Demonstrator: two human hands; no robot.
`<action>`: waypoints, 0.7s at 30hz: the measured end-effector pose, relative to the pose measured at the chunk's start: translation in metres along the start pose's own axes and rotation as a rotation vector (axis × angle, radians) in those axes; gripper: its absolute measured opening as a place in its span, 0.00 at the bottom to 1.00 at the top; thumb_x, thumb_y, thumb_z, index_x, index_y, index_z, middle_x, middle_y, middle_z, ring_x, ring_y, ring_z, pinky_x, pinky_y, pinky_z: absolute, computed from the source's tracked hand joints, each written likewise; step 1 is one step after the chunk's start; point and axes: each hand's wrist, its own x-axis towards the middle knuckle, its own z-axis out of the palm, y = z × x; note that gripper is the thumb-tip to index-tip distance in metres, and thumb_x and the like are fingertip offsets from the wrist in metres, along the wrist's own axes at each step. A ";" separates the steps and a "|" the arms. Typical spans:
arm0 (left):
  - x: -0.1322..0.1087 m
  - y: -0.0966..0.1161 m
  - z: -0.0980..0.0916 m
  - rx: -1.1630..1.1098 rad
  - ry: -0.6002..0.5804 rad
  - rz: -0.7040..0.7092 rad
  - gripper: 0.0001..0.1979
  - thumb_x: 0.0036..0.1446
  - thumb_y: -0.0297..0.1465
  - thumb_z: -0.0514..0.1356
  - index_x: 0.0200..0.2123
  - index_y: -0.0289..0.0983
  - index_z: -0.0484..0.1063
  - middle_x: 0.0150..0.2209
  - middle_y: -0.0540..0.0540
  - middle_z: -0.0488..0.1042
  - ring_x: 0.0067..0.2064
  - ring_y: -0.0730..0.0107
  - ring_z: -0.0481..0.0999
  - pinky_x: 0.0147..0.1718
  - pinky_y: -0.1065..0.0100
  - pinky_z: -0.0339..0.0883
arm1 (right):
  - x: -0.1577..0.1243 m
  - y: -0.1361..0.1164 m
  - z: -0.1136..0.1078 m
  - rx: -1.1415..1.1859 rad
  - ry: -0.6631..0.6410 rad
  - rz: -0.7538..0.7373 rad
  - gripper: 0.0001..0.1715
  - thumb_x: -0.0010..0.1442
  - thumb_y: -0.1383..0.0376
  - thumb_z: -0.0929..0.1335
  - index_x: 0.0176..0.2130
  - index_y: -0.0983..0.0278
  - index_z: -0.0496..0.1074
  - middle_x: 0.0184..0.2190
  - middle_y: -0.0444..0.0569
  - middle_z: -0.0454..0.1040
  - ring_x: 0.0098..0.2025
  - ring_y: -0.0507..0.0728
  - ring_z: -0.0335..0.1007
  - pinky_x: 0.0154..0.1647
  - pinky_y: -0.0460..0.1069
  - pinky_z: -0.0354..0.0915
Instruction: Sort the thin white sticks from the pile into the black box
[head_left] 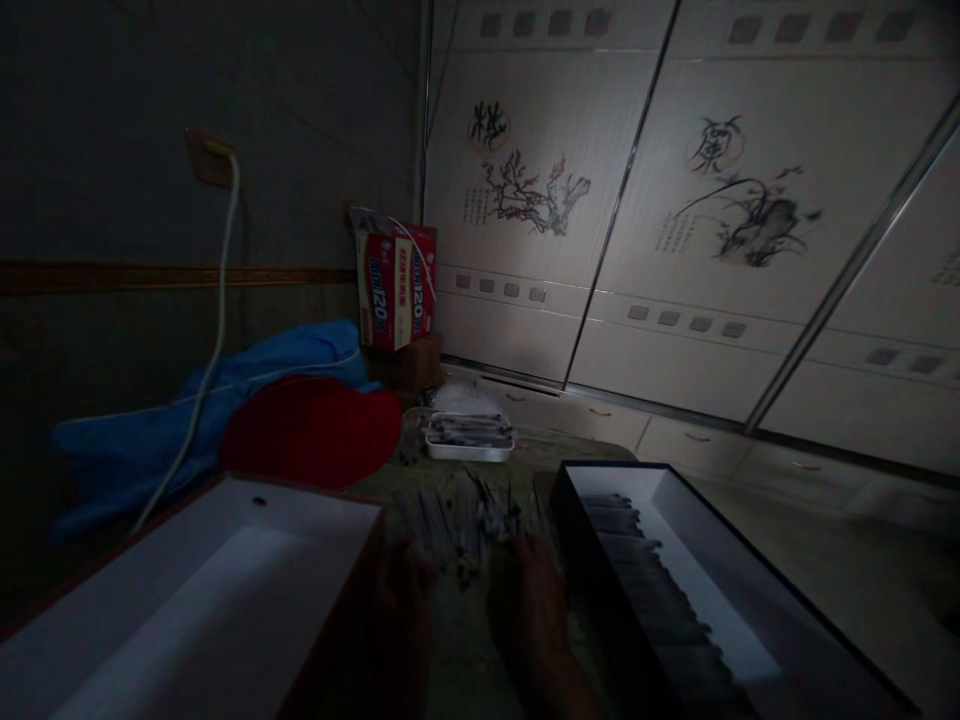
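A loose pile of thin, dark-tipped, clear-looking sticks (457,520) lies on the table between two long boxes; dim light hides their exact kind. At the pile's near right edge my right hand (531,590) is closed, its fingers curled, and what it may hold is hidden. My left hand (407,585) is at the pile's near left, beside the left box, its fingers lost in shadow. The dark-edged right box (720,560) has a row of similar sticks (645,580) along its left side. The left box (300,495) has a white inside.
Behind the pile is a white tray (472,453) heaped with more sticks. Red cloth (315,430) and blue cloth (285,360) lie at the left, under a hanging white cable (223,270). A red carton (397,290) stands in the back corner, near white cabinet doors (525,330).
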 end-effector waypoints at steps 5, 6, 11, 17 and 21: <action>0.000 0.004 0.000 0.036 0.057 -0.003 0.22 0.49 0.48 0.54 0.36 0.35 0.71 0.26 0.46 0.73 0.25 0.66 0.72 0.26 0.65 0.68 | -0.005 -0.007 0.002 -0.009 -0.015 -0.032 0.19 0.53 0.78 0.60 0.37 0.62 0.73 0.36 0.52 0.73 0.38 0.57 0.69 0.36 0.46 0.59; 0.000 0.006 0.000 0.047 0.066 -0.004 0.22 0.49 0.48 0.54 0.36 0.35 0.71 0.25 0.47 0.73 0.25 0.65 0.72 0.27 0.64 0.67 | -0.008 -0.009 0.003 -0.020 -0.022 -0.036 0.19 0.53 0.78 0.60 0.37 0.62 0.73 0.36 0.52 0.73 0.38 0.57 0.69 0.36 0.46 0.59; -0.004 0.015 0.000 0.043 0.008 0.007 0.21 0.51 0.47 0.53 0.35 0.35 0.69 0.23 0.49 0.72 0.23 0.67 0.71 0.25 0.65 0.66 | -0.025 -0.026 0.014 -0.056 -0.147 -0.150 0.17 0.53 0.78 0.62 0.35 0.60 0.74 0.35 0.50 0.74 0.37 0.57 0.69 0.36 0.47 0.59; -0.001 0.007 -0.003 0.096 -0.039 0.036 0.20 0.52 0.48 0.53 0.32 0.37 0.70 0.25 0.46 0.74 0.25 0.65 0.73 0.28 0.63 0.68 | -0.030 -0.032 0.021 -0.101 -0.164 -0.116 0.18 0.55 0.78 0.61 0.37 0.63 0.74 0.35 0.53 0.75 0.38 0.59 0.71 0.37 0.49 0.61; -0.006 0.009 0.002 0.204 -0.057 0.045 0.23 0.47 0.51 0.55 0.31 0.37 0.74 0.29 0.42 0.78 0.31 0.58 0.76 0.35 0.59 0.69 | -0.033 -0.015 0.014 0.082 -0.018 -0.072 0.11 0.60 0.69 0.61 0.39 0.63 0.72 0.37 0.53 0.74 0.39 0.57 0.71 0.39 0.48 0.63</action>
